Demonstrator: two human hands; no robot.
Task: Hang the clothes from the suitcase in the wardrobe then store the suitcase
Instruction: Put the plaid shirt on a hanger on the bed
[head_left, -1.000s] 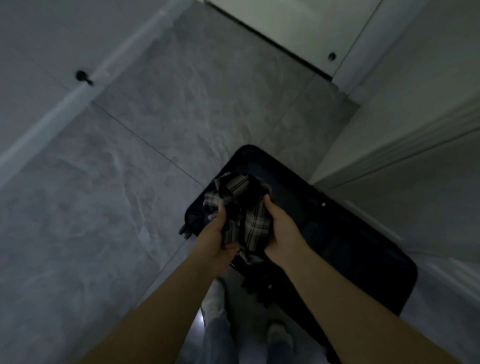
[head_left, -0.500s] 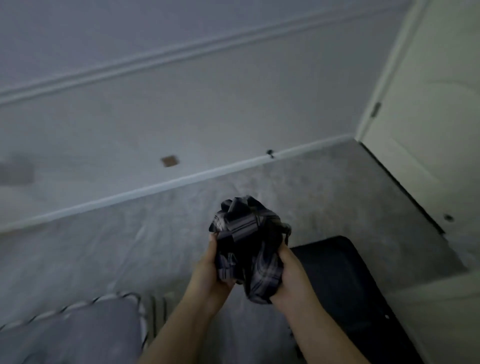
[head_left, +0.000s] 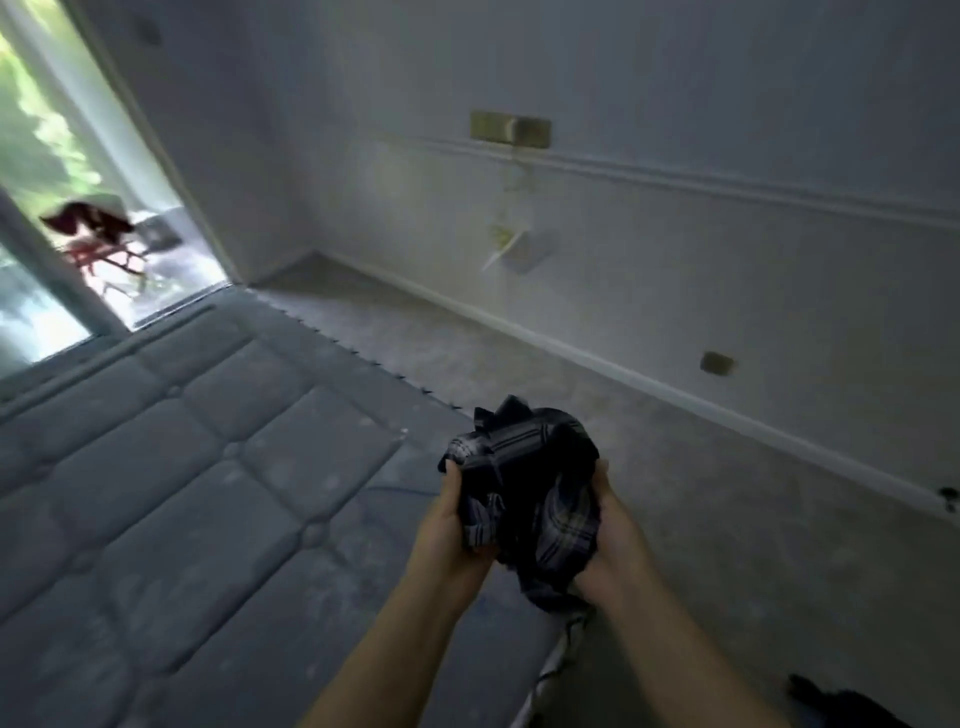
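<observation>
Progress: early. One garment — a dark plaid shirt (head_left: 524, 499) — is bunched in the person's hands and is not on a hanger. No wardrobe and no hanger appear in this view, so hanging has not begun as far as can be judged. A dark shape (head_left: 841, 706) at the lower right edge, to the right of the shirt and below it, may be the suitcase; it is too cropped to confirm. Remaining: unfold the shirt, hang it, deal with any other clothes, store the suitcase.

Position of the shirt: held in the air just right of the quilted mattress (head_left: 171, 467), above its near corner, with grey floor (head_left: 675, 467) beyond.

Hands: the left hand (head_left: 449, 525) grips the shirt's left side, fingers curled into the fabric, thumb up along the cloth. The right hand (head_left: 608, 540) clasps the right side — palm inward, fingers wrapped under the bundle. Both forearms reach forward from the bottom edge, converging on the shirt.

Light is dim; fine detail of the cloth cannot be told.
</observation>
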